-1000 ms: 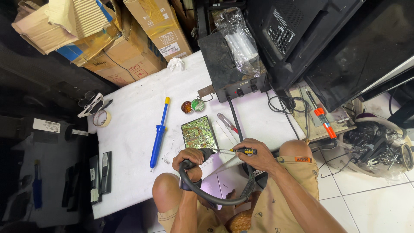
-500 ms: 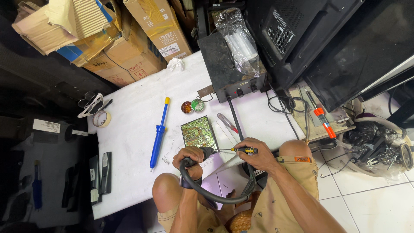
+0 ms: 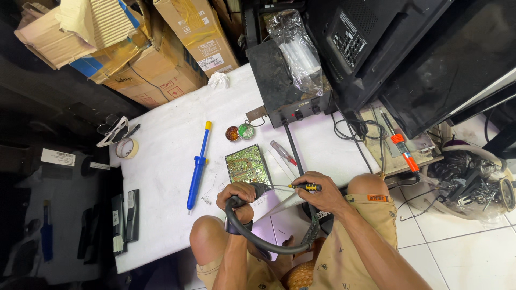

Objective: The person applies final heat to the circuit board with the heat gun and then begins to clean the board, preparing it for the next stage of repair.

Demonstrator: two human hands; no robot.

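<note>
We have our left hand (image 3: 236,196) clenched round the black nozzle end of a thick black rubber hose (image 3: 269,244), which loops down between our knees. Our right hand (image 3: 318,194) grips a small screwdriver with a yellow-and-black handle (image 3: 305,187), its thin shaft reaching across to the nozzle tip, just beside the left fingers. So the work sits right between the two hands, low over the near edge of the white sheet covering the table (image 3: 161,161).

To do this well, we judge, the left hand should hold the nozzle dead steady and the right should keep the shaft in line with the tip, pressing lightly so it doesn't skid off toward the fingers.

Just beyond the left hand lies a green printed circuit board (image 3: 246,164). Further left, a blue desoldering pump with a yellow tip (image 3: 199,164). Beyond the right hand, a red-handled screwdriver (image 3: 282,152) and a black metal station box (image 3: 285,88).
</note>
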